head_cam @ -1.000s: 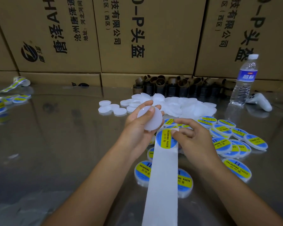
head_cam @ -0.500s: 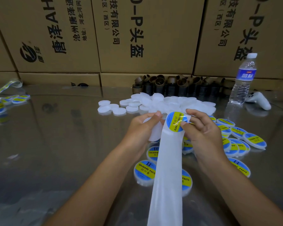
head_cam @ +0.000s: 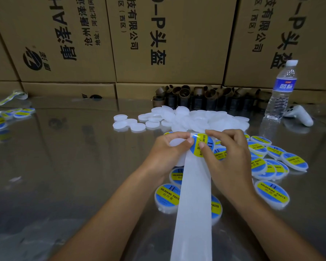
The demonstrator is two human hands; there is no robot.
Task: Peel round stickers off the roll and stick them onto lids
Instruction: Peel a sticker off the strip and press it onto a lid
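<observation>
Left hand (head_cam: pixel 165 157): grip pinching a blank white lid (head_cam: pixel 176 143).
Right hand (head_cam: pixel 231 155): grip pinching the round sticker (head_cam: pixel 203 145) atop the backing strip (head_cam: pixel 194 204).

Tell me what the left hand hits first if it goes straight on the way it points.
Probably the round sticker, pinched by the right hand just past the left hand; depth is unclear. The left hand holds a blank lid.

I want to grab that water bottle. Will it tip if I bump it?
Probably: the water bottle stands upright, tall and narrow, so a knock up high could topple it. Its thin ribbed plastic looks light and likely squashy.
</observation>
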